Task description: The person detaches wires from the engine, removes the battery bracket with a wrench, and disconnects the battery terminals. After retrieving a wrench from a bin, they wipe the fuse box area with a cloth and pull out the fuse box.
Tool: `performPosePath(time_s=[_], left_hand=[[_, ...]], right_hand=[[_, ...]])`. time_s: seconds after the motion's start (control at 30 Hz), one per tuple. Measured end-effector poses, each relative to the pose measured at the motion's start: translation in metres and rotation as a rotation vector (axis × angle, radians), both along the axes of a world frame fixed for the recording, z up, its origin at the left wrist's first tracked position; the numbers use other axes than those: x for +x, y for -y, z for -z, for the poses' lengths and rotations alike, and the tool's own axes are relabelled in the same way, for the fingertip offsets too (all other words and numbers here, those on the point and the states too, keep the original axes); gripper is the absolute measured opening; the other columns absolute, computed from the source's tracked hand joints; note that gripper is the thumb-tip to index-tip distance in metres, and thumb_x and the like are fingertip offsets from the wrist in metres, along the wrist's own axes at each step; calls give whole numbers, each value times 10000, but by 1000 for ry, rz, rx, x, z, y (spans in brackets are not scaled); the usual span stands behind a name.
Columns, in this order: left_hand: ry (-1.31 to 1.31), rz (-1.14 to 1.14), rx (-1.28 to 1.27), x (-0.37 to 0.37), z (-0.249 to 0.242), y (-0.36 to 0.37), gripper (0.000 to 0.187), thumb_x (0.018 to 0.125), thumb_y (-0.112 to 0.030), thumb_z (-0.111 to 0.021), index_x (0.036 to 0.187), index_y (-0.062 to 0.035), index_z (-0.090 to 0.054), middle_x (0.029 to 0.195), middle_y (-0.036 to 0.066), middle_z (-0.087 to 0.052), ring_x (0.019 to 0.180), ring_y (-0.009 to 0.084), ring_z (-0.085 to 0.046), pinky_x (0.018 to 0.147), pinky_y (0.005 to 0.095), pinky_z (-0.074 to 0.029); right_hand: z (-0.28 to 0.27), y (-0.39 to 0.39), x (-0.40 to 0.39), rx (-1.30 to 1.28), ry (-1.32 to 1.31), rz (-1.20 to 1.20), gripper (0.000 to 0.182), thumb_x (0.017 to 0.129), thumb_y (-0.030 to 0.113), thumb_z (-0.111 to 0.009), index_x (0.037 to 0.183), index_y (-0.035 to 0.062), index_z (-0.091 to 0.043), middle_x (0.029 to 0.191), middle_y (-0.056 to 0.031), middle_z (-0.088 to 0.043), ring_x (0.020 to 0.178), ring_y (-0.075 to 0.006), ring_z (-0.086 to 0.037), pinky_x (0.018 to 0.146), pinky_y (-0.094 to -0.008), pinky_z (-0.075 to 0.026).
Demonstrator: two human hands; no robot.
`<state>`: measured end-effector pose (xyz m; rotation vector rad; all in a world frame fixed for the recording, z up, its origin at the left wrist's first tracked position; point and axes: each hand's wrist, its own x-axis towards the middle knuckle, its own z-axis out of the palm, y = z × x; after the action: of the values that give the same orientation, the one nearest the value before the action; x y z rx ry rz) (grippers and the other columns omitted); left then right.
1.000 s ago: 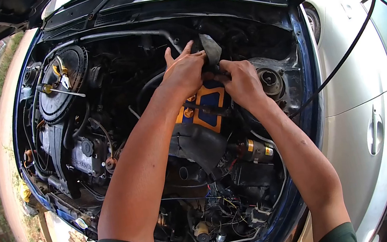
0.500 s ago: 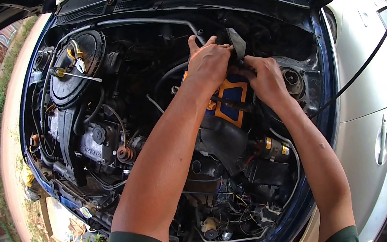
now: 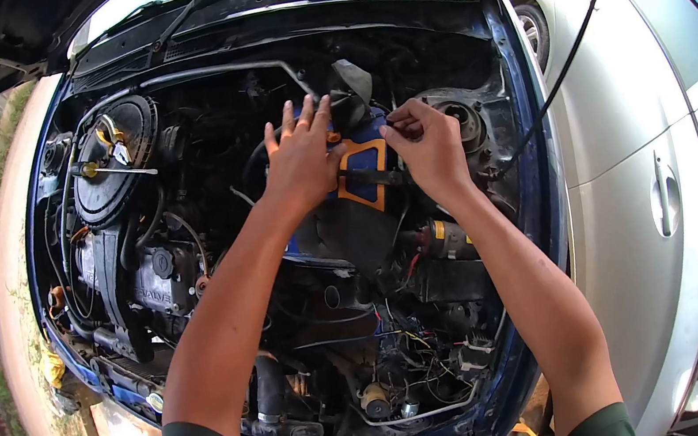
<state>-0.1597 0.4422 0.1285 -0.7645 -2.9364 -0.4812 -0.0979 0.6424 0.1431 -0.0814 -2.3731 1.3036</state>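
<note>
One apparent battery, blue with orange trim.

Screwdriver on air cleaner, battery rightward

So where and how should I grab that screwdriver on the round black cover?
I'd take the screwdriver by its thick handle, from above and the left. It lies across the round black cover, handle pointing left, slim shaft right, beside the pliers.

A blue battery with orange, frame-shaped markings lies partly hidden in the engine bay, a dark bar crossing its top from about 9 to 3 o'clock.
</note>
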Motion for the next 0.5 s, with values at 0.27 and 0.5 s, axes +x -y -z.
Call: performPosePath(time_s=[0.27, 0.5], left_hand=[[-66, 152, 345, 15, 1, 39, 522, 1046, -287, -705, 1495, -45, -596, 1482, 211, -634, 1416, 337, -587, 1181, 410, -436], [211, 471, 513, 115, -71, -75, 353, 1108, -200, -614, 1421, -43, -662, 1401, 105, -700, 1277, 191, -657, 1113, 350, -474]], right_hand=[[-67, -50, 276, 249, -32, 198, 112, 874, -52, -807, 967, -33, -747, 823, -119, -742, 723, -181, -733, 683, -285, -575], [-89, -118, 506, 424, 204, 864, 68, 953, 71, -784, 990, 22, -753, 796, -46, -742, 713, -101, -669, 717, -265, -544]])
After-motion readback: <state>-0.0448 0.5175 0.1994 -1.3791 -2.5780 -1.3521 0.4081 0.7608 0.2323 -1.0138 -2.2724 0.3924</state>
